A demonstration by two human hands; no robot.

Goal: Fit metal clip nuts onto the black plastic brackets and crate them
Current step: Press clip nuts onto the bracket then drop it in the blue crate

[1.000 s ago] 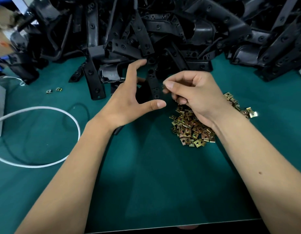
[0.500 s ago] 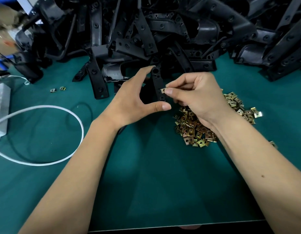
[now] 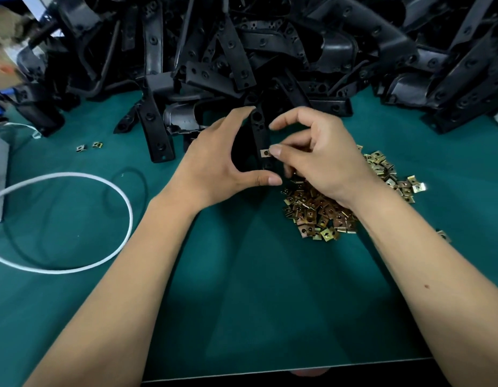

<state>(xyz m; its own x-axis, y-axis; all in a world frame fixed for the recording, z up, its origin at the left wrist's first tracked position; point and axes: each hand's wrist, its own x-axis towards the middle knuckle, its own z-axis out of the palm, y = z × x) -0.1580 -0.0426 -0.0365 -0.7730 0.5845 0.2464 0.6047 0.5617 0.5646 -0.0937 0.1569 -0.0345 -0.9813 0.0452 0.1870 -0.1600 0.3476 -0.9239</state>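
While the left hand (image 3: pixel 214 163) grips the bracket (image 3: pixel 259 135), the right hand (image 3: pixel 320 157) pinches a clip nut (image 3: pixel 265 153) against it.

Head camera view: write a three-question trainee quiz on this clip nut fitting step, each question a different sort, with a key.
1. True or false: the left hand holds the black bracket between forefinger and thumb.
2. Multiple choice: the clip nut at the right hand is (a) lying on the mat, (b) against the bracket's edge, (c) inside a crate.
3. Fill in: the pile of loose clip nuts lies under the ____ wrist.

Key: 1 true; 2 b; 3 right.
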